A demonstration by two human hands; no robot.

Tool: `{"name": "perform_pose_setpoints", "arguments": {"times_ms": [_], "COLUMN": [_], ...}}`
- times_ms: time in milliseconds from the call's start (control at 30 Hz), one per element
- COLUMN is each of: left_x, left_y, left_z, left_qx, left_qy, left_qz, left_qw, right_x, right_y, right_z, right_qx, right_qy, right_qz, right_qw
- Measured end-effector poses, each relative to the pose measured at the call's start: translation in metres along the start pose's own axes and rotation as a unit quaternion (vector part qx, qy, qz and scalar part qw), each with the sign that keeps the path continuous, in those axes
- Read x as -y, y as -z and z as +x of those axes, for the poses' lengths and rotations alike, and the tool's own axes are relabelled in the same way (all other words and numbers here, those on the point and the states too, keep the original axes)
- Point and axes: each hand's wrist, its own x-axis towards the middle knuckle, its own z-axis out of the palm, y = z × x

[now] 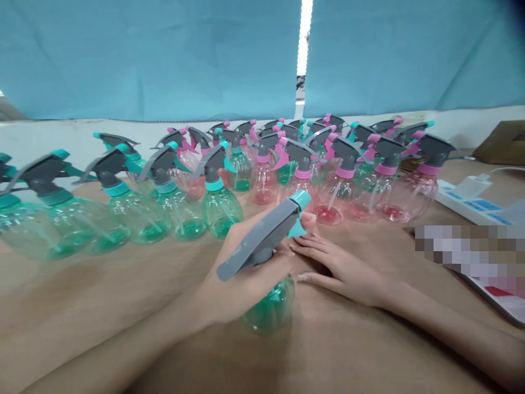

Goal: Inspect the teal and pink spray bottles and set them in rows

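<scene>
In the middle of the head view a green spray bottle (270, 309) with a grey and teal trigger head leans to the right, low over the table. My left hand (241, 268) is wrapped round its neck, just under the trigger head. My right hand (340, 268) lies palm down beside the bottle, fingers stretched towards it and spread apart. Its fingertips come close to the left hand; whether they touch the bottle I cannot tell. Just beyond stands another green spray bottle (222, 210) with a teal collar.
Several green spray bottles (143, 213) line the left side, and several pink spray bottles (336, 197) stand at the back right. A white power strip (471, 200), a blurred-out flat device (471, 268) and a brown box (502, 143) lie right. Blue cloth (164, 60) hangs behind.
</scene>
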Motion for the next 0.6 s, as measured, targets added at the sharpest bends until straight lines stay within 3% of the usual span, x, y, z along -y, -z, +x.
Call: {"name": "perform_pose_setpoints", "arguments": {"times_ms": [600], "left_x": [0.0048], "left_y": [-0.001], "left_z": [0.002], "left_qx": [-0.022], "left_qy": [-0.027], "left_qz": [0.009], "left_qw": [0.999], "right_x": [-0.0011], "right_y": [-0.0008], "right_z": [-0.0004], "right_qx": [-0.013], "right_qy": [0.007], "right_qz": [0.012], "right_qw": [1.0]}}
